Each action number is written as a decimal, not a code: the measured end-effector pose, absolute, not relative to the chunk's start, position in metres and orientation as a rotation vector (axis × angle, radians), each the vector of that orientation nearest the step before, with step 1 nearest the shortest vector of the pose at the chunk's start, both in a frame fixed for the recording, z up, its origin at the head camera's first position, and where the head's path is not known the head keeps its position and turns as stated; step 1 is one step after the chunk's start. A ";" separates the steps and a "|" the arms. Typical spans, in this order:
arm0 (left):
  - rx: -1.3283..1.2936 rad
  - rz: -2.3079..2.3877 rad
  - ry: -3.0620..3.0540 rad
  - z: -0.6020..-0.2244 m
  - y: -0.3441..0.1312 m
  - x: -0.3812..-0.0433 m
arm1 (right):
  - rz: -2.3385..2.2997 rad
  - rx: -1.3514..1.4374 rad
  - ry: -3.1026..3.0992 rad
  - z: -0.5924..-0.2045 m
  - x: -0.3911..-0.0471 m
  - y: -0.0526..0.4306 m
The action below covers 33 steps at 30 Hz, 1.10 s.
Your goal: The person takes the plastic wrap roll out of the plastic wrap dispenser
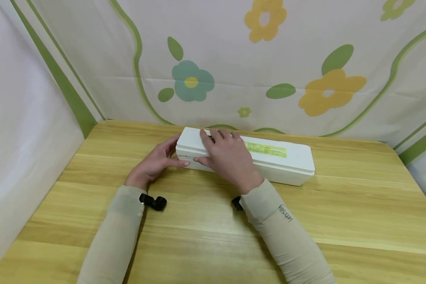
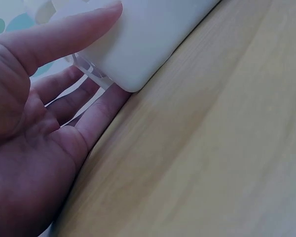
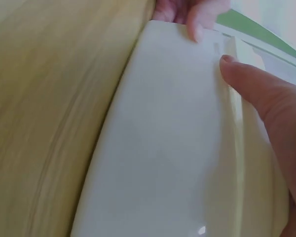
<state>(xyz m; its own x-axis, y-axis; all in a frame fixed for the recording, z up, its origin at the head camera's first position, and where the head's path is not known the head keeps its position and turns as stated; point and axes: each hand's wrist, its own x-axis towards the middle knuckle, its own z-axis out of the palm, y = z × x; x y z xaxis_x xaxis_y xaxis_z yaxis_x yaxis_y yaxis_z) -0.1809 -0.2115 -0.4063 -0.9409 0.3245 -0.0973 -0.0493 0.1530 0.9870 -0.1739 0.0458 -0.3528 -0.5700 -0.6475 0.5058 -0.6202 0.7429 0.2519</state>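
A long white lidded box (image 1: 294, 156) lies crosswise toward the back of the wooden table, with a yellow-green label (image 1: 269, 150) on its lid. My left hand (image 1: 156, 159) holds the left end, thumb on the front face and fingers around the end, partly hidden behind it. In the left wrist view the box's rounded corner (image 2: 143, 49) sits low at the tabletop, fingers beside and under it. Over the lid's left half lies my right hand (image 1: 230, 159), fingers bent across the top and thumb at the front edge, near the lid seam (image 3: 237, 128).
The wooden table (image 1: 198, 236) extends around the box. Behind it hangs a white curtain (image 1: 230, 94) with flower prints, and another white cloth (image 1: 28, 130) hangs at the left. Dark wrist-worn devices (image 1: 156, 202) show at both cuffs.
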 end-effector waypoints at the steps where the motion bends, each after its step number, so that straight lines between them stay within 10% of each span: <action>1: 0.268 1.853 2.149 -0.406 -0.211 -0.181 | -0.048 0.951 -2.362 -0.352 -0.174 0.046; 33: 0.246 1.843 2.146 -0.408 -0.214 -0.181 | 0.017 0.857 -2.563 -0.349 -0.160 0.102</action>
